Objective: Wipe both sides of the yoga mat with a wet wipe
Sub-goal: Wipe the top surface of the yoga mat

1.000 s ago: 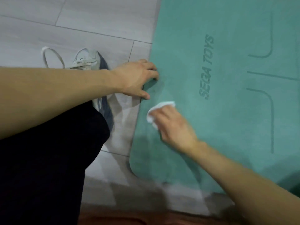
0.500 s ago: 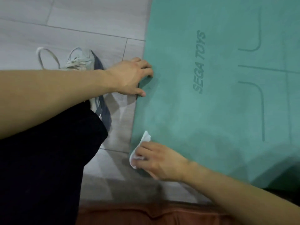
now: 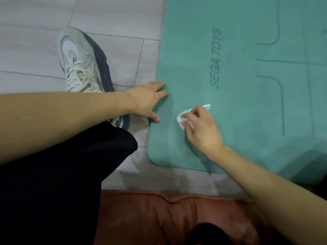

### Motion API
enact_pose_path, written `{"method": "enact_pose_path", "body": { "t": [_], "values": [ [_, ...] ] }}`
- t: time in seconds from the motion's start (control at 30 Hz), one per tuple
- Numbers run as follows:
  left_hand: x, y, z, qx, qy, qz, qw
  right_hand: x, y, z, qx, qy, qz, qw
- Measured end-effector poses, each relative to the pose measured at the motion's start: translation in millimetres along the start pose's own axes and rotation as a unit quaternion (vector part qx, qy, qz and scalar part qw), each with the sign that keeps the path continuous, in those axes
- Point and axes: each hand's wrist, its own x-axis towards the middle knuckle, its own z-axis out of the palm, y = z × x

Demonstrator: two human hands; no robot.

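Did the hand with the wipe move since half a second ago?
Yes. The right hand with the wet wipe slid from the yoga mat's near corner up the mat, toward the SEGA TOYS lettering.

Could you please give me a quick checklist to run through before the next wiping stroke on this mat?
1. Wet wipe held by the right hand: ok.
2. Wipe touching the yoga mat: ok.
3. Left hand steadying the mat's edge: ok.
4. Mat lying flat at this corner: ok.
5. Sneaker off the mat: ok, it stands on the floor beside it.
6. Wipe still damp enough: cannot tell.
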Motion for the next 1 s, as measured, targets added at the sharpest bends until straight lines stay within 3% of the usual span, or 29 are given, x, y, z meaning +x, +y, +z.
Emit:
{"method": "enact_pose_path", "body": {
  "t": [0.03,0.07,0.1,0.17,0.2,0.23,0.3,0.37,0.5,0.7,0.77,0.83,0.87,0.9,1.0],
  "values": [
    [-1,1,2,0.002,-0.008,0.002,1.0,-3,-7,9,0.006,0.028,0.052,0.998],
    [-2,2,3,0.009,-0.015,0.001,1.0,-9,-28,19,0.014,0.006,0.038,0.999],
    [-3,3,3,0.017,-0.02,0.001,1.0,-23,-54,27,0.033,-0.066,-0.035,0.997],
    [-3,2,2,0.027,-0.016,0.003,1.0,-45,-71,29,0.05,-0.207,-0.221,0.952],
    [-2,2,1,0.031,-0.012,0.004,0.999,-43,-60,20,0.055,-0.233,-0.248,0.939],
    [-2,3,1,0.037,-0.009,0.003,0.999,-37,-43,14,0.055,-0.218,-0.223,0.948],
    [-3,3,4,0.044,-0.007,0.0,0.999,-28,-11,1,0.044,-0.115,-0.087,0.989],
    [-3,4,7,0.048,-0.012,0.002,0.999,-25,-11,8,0.024,-0.041,-0.003,0.999],
    [-2,7,7,0.061,-0.008,-0.001,0.998,-24,-55,39,0.056,-0.097,-0.097,0.989],
    [0,3,9,0.071,0.004,0.002,0.997,-61,-10,-12,0.036,-0.222,-0.23,0.947],
    [1,2,10,0.073,0.004,0.005,0.997,-14,17,-13,0.006,-0.141,-0.158,0.977],
    [2,2,9,0.068,0.004,0.009,0.998,33,31,-11,0.02,-0.002,0.019,1.0],
    [1,3,9,0.069,0.003,0.008,0.998,37,25,-4,0.025,0.028,0.075,0.996],
    [1,3,8,0.074,0.003,0.005,0.997,28,10,5,0.034,0.014,0.072,0.997],
    [3,6,5,0.095,0.005,0.007,0.995,-45,-39,20,0.06,-0.158,-0.163,0.972]
  ]
}}
